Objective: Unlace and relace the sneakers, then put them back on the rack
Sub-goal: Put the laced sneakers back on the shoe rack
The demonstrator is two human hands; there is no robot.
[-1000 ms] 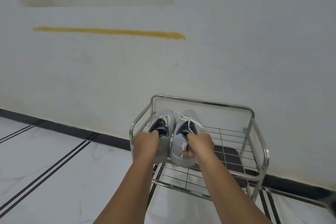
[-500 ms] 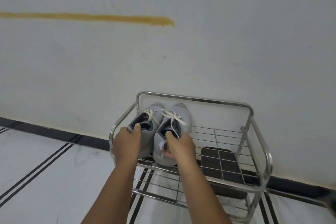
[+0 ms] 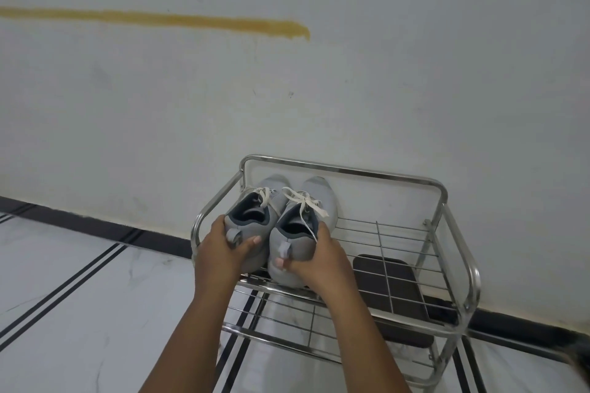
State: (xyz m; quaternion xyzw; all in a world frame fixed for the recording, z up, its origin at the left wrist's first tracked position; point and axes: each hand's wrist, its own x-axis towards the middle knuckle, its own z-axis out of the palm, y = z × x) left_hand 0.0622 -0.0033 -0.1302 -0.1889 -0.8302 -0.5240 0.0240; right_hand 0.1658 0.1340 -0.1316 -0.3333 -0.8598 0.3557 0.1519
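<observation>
A steel wire rack (image 3: 442, 198) stands against the wall, and the pair of grey sneakers sits at the left end of its top shelf, toes toward the wall and heels toward the person. Both show white laces tied in bows, so the step in hand could be either lifting the pair off to begin unlacing or setting it down after relacing; the view alone does not settle which.

The left sneaker (image 3: 252, 217) has its heel cupped by the left hand (image 3: 223, 252), fingers curled round the outer side and thumb lying across the back beside the pull loop. The right sneaker (image 3: 300, 233) is held the same way by the right hand (image 3: 314, 257), fingers wrapped over the collar and thumb pressed low on the heel. Each grip is closed firmly on its own shoe. Both arms reach forward, nearly straight and close together.

If the pair is coming off, the next move calls for a level lift clear of the front rail; if going on, a push until the soles rest fully on the wires.
</observation>
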